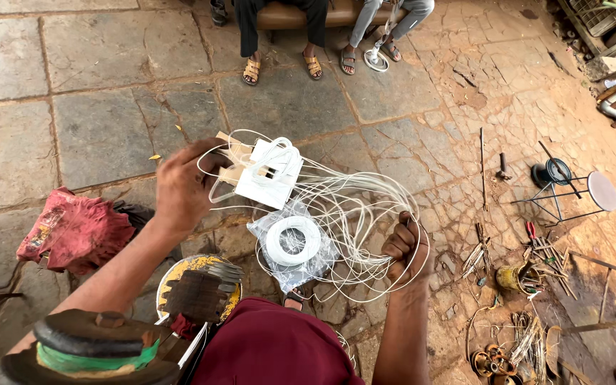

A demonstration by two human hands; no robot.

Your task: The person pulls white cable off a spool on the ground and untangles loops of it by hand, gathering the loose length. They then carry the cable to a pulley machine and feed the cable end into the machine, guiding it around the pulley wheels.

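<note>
The stone floor (pixel 101 135) spreads wide beneath, with two seated people's sandalled feet (pixel 283 68) at the far edge. A red cloth (pixel 73 232) lies to the left, scattered tools (pixel 543 249) to the right. A tangle of white cord (pixel 351 214) loops between both hands. The left hand (pixel 183 187) is closed around a white card winder (pixel 269 175) with cord wrapped on it; the right hand (pixel 406 248) is fisted tight on the loose strands. Below, a bagged white coil (pixel 292 241) rests on the floor. The slack loops look likely to knot or snag if pulled unevenly.
</note>
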